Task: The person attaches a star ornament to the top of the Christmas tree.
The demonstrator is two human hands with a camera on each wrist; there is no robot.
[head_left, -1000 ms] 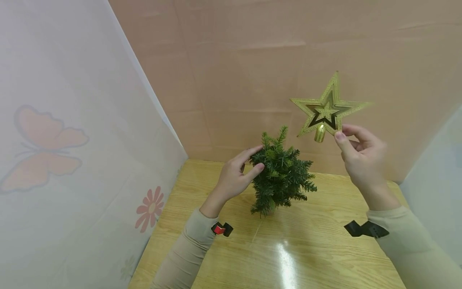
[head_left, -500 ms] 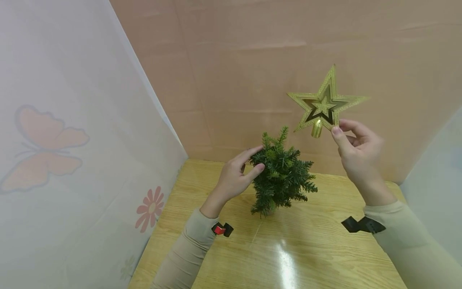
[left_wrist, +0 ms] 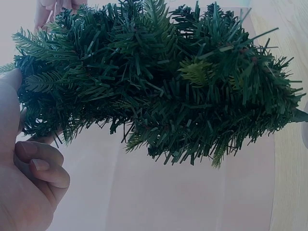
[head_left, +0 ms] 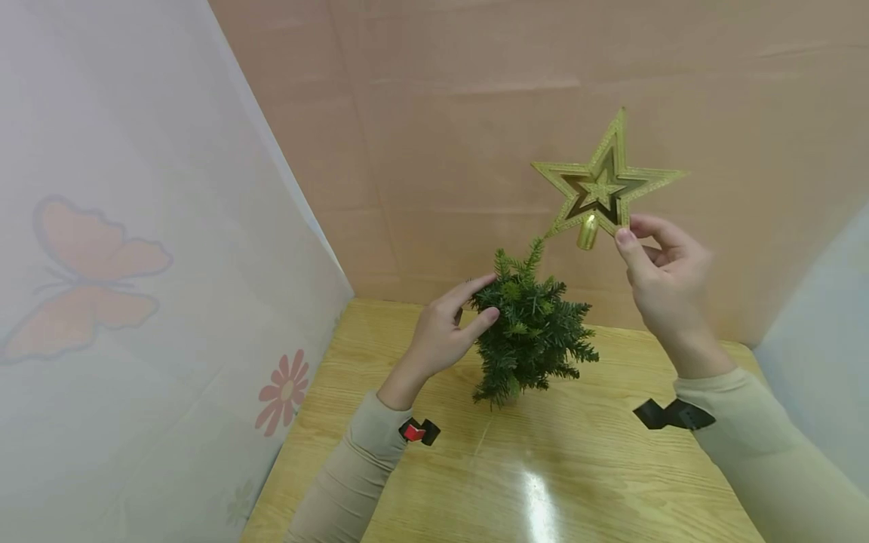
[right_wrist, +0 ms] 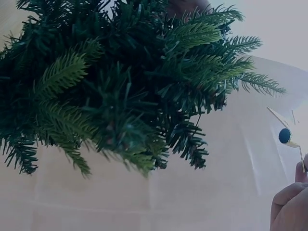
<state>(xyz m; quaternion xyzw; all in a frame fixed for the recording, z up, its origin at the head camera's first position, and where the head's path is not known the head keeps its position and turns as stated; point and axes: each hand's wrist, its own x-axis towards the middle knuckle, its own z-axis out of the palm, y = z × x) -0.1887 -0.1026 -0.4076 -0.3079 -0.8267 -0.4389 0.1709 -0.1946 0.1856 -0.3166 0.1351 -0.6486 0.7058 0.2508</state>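
Note:
A small green artificial Christmas tree [head_left: 532, 332] stands on the table. My left hand [head_left: 437, 332] holds its upper left side, thumb and forefinger on the branches. In the left wrist view the other fingers of that left hand [left_wrist: 36, 183] are curled below the foliage. My right hand [head_left: 672, 286] pinches a gold star tree topper [head_left: 600, 190] by a lower point, thumb in front. The star is up and right of the treetop, its short gold socket facing down. In the right wrist view, the socket's dark opening [right_wrist: 285, 135] shows at the right edge. Foliage hides the tree's base.
The wooden table [head_left: 591, 467] has a bright glare streak near its front. A tan backdrop [head_left: 441, 166] rises behind it. On the left stands a pale panel [head_left: 170, 422] with butterfly and flower prints; another pale panel [head_left: 828, 332] is at right.
My right hand has moved up and a little left with the star, bringing it nearer above the treetop. My left hand and the tree look the same.

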